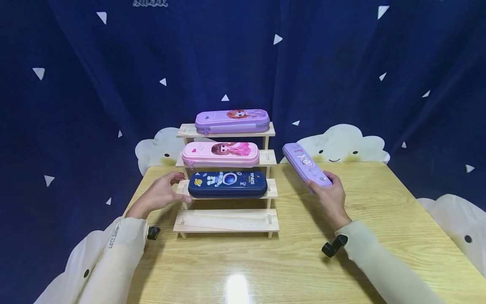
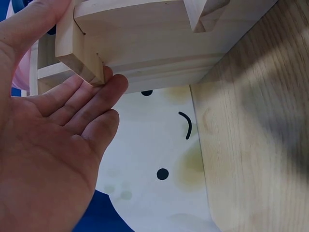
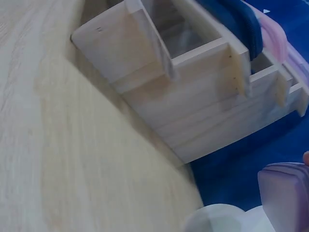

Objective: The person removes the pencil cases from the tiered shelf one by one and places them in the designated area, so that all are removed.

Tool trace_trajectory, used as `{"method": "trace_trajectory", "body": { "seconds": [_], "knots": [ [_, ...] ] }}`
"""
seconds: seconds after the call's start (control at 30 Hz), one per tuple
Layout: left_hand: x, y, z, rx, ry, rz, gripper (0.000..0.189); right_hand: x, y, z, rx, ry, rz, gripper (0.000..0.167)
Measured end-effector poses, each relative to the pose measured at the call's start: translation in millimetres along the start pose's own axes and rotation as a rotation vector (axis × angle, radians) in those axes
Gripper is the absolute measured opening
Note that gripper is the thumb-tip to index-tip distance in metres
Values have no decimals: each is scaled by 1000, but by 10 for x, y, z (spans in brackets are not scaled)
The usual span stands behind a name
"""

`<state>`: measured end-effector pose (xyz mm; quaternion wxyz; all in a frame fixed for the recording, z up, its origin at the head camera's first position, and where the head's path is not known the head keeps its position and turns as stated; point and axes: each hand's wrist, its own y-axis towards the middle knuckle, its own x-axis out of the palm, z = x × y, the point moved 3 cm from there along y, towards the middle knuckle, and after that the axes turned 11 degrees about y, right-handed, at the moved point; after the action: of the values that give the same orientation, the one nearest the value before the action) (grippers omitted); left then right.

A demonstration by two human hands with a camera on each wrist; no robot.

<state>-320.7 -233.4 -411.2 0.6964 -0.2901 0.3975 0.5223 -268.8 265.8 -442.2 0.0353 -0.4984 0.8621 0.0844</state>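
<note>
A stepped wooden rack (image 1: 228, 220) stands on the table, its lowest step bare. My left hand (image 1: 162, 193) holds the left end of the second step from the bottom; in the left wrist view the thumb is above the board and the fingers (image 2: 96, 104) are below it. On that step lies a navy pencil case (image 1: 228, 184) with an astronaut print. To the right of the rack, my right hand (image 1: 331, 198) grips the near end of a lilac pencil case (image 1: 303, 162), held tilted above the table. Only part of this case (image 3: 282, 195) shows in the right wrist view.
A pink pencil case (image 1: 222, 154) lies on the third step and a purple pencil case (image 1: 232, 121) on the top one. Behind the wooden table (image 1: 364, 198) hangs a dark blue curtain (image 1: 243, 55) with white triangles and cloud shapes.
</note>
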Motion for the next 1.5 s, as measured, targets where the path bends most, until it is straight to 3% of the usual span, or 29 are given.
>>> {"method": "trace_trajectory", "body": {
  "seconds": [0.33,0.77,1.03,1.5],
  "knots": [
    [8,1,-20,-4,-5,-4,100,132,-41,208,47,-10,-44,85],
    [24,-3,-18,5,3,-5,91,215,-136,389,91,-65,-24,86],
    [18,1,-19,8,6,0,94,275,-182,479,55,-75,14,84],
    [19,2,-14,7,8,7,90,333,-247,534,91,-142,-38,92]
  ]
}}
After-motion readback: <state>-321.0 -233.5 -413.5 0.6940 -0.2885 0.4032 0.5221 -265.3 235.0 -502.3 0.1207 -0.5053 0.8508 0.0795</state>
